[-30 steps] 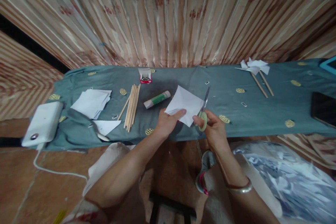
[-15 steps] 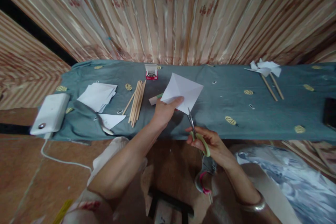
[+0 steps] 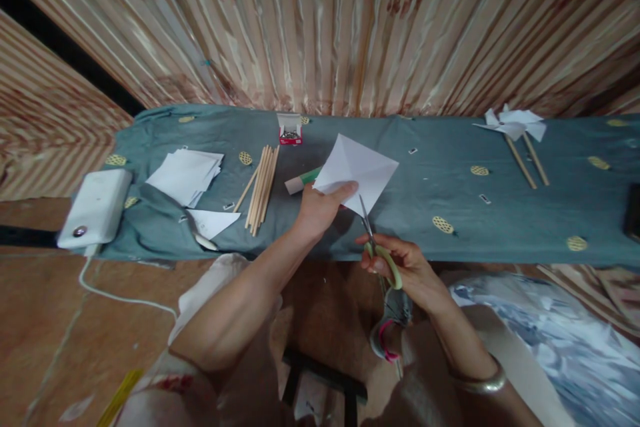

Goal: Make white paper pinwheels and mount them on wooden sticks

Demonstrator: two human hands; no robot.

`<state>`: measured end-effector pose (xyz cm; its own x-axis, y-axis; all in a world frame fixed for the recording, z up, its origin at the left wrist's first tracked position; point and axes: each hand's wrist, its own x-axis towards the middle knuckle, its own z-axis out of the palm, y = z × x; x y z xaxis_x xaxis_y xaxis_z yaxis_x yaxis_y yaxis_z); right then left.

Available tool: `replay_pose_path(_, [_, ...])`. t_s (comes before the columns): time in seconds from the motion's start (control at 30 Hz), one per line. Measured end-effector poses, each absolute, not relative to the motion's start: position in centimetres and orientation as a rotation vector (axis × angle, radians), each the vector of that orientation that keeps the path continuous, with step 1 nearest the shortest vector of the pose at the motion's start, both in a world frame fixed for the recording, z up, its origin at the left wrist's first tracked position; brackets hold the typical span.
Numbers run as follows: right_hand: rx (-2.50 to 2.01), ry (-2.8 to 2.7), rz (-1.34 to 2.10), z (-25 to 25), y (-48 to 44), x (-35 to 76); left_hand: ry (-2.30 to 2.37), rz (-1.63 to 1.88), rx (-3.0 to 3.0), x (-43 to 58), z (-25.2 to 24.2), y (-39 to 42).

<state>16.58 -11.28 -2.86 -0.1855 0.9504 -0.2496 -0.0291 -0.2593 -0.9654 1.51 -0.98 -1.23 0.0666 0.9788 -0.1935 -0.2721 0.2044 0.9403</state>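
My left hand [image 3: 323,208] pinches a white square sheet of paper [image 3: 363,163] at its left side, thumb on top. The sheet is held above the bench with a corner toward me, and faint creases cross it. In my right hand [image 3: 400,260] is a pair of scissors [image 3: 383,257] with light green handles. Their blades meet the paper's near corner, one blade lying over the sheet. Partly covered behind my left hand is a green and white box or tube [image 3: 303,181].
On the cloth-covered bench [image 3: 320,250] lie a paper stack [image 3: 187,173], a folded paper piece [image 3: 213,221], wooden sticks [image 3: 263,190], a small red box of metal pins [image 3: 290,132], and two paper pinwheels [image 3: 515,125] on sticks. A white power bank [image 3: 95,207] with a cable sits at left.
The paper and both hands have shifted slightly right in view. The scissor blades now reach further over the paper's near corner. More of the green and white object shows.
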Motion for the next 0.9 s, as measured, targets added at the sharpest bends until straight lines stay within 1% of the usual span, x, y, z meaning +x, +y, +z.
replay_pose_path(0.9, [-1.267, -0.988, 1.586, -2.88, -11.3, 16.18, 1.074, 1.171, 0.85, 1.54, -1.08, -0.89])
